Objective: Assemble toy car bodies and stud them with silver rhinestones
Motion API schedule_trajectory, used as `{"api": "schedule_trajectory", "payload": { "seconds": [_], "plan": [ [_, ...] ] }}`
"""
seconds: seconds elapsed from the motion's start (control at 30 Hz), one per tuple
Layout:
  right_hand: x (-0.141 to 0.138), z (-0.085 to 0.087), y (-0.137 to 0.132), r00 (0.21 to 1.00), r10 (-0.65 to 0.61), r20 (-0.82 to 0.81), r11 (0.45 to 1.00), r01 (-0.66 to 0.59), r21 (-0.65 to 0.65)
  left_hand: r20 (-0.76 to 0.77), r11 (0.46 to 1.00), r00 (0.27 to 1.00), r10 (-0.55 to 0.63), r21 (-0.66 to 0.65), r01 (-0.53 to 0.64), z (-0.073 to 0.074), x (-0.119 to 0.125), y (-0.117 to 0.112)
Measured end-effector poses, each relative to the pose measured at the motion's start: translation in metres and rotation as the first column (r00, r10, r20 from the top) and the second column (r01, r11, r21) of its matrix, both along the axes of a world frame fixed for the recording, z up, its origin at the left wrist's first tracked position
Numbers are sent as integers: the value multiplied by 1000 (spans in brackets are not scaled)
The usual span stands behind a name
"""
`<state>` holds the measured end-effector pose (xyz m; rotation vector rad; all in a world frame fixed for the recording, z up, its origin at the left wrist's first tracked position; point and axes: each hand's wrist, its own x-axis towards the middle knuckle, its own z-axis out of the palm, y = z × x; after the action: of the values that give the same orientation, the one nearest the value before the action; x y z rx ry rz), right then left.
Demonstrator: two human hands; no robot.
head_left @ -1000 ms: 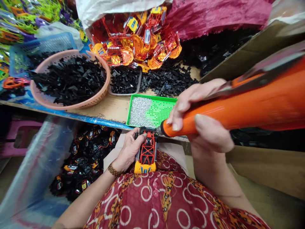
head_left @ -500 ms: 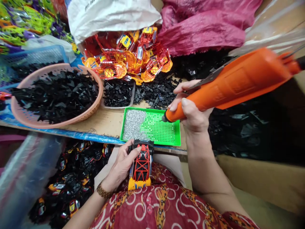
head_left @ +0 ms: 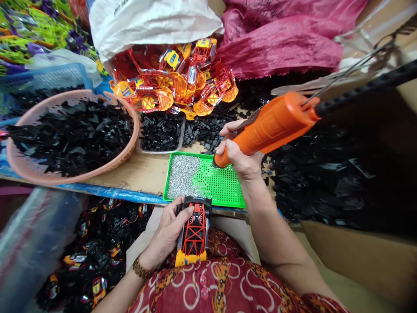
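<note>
My left hand (head_left: 169, 228) grips a toy car (head_left: 194, 232) with a red lattice frame, a black end and a yellow end, held against my lap at the bench edge. In my right hand (head_left: 243, 161) is an orange electric screwdriver (head_left: 267, 128), slanted with its tip down over the green tray (head_left: 243, 195). Small silver screws (head_left: 182, 176) lie heaped in the tray's left half, and its perforated right half has few. Whether the tip touches a screw cannot be made out. A cable runs from the screwdriver's back end to the upper right.
A pink basket (head_left: 130, 154) of black plastic parts stands left. Beside it is a clear box (head_left: 161, 150) of black pieces. Orange and red car bodies (head_left: 176, 82) spill from a white sack (head_left: 153, 26). Finished-looking cars (head_left: 97, 252) lie below left; a cardboard flap (head_left: 352, 252) is at right.
My right hand and the screwdriver have moved left and the tool's back end has swung down and left. My left hand still holds the toy car in about the same place.
</note>
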<state>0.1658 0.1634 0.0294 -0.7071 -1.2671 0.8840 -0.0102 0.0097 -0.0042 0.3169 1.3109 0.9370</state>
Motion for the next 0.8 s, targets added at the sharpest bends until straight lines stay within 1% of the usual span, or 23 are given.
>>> {"api": "schedule_trajectory", "payload": {
  "seconds": [0.23,0.33,0.5,0.6,0.67,0.8],
  "plan": [
    [1,-4,1,1000,-5,4,1000,5,-19,23,1000,1000,7,-10,-7,2,1,1],
    [2,-6,1,1000,-2,26,1000,2,-20,39,1000,999,-28,1,28,3,1,2],
    [3,-9,2,999,11,53,1000,-11,-14,25,1000,1000,-7,-8,7,2,1,2],
    [4,-11,4,996,-2,90,1000,2,-4,48,998,997,-58,29,57,1,0,1],
    [4,-12,5,995,-4,97,1000,5,-6,36,995,995,-89,42,87,1,-2,1],
    [2,-10,4,998,-49,42,999,50,-18,-2,983,987,-164,81,163,4,-4,-1]
  ]
}}
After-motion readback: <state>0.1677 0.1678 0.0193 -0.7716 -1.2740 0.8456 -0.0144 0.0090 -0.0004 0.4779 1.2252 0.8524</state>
